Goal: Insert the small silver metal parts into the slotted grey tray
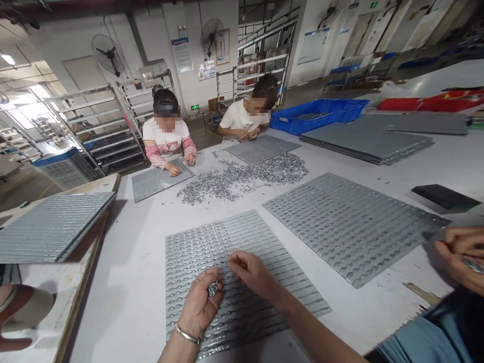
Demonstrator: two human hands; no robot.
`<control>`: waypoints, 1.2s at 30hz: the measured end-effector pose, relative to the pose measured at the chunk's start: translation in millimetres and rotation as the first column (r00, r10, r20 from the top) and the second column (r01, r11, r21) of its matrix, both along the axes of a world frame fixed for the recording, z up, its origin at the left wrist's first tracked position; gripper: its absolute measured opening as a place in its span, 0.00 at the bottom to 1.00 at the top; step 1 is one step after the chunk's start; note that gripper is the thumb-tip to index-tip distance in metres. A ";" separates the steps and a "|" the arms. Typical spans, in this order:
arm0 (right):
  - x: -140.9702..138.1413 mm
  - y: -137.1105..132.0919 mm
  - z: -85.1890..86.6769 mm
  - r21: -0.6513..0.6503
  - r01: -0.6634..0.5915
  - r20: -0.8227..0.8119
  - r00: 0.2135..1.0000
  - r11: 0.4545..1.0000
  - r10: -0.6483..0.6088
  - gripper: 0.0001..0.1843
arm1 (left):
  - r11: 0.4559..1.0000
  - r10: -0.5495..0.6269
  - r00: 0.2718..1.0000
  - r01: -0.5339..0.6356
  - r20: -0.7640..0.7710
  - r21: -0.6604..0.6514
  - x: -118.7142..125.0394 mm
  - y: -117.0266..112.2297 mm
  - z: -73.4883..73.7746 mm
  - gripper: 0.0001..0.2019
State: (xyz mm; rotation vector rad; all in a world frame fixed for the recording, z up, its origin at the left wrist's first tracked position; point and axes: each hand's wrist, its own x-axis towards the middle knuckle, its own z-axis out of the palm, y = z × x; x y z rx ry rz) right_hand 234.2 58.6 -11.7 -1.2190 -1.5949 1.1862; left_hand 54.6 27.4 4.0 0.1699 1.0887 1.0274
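A grey ridged plate (264, 252) lies on the white table below my hands, with small shiny metal pieces set in rows over its left part. My left hand (202, 300), a bangle at its wrist, is curled around several small metal pieces (213, 289). Just right of it, my right hand (251, 272) is over the plate with its fingertips pinched together; whatever is between them is too small to make out. Beyond the plate, a loose heap of the same metal pieces (242, 176) spreads across the table.
Two people sit opposite at plates (162, 181). At right are a third person's hand (463, 252), another filled plate (348, 222) and a dark block (446, 196). Stacked sheets (366, 136) and a blue crate (321, 113) stand behind. Plates (56, 222) and a mug (28, 307) are left.
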 end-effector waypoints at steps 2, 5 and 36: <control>-2.7 -16.1 3.9 0.000 -0.039 -0.042 0.998 0.999 0.039 0.15 | 0.999 -0.037 0.999 0.037 0.016 0.041 4.2 -1.7 -1.2 0.12; -6.5 -29.3 0.4 -0.014 -0.030 -0.089 0.996 0.999 0.029 0.16 | 0.987 -0.115 0.993 0.114 0.000 0.112 11.1 -5.0 -2.9 0.15; 5.8 33.3 -24.0 0.058 0.309 0.342 0.887 0.949 -0.309 0.08 | 0.996 -0.086 0.995 0.087 -0.048 0.025 12.3 -3.7 -6.9 0.20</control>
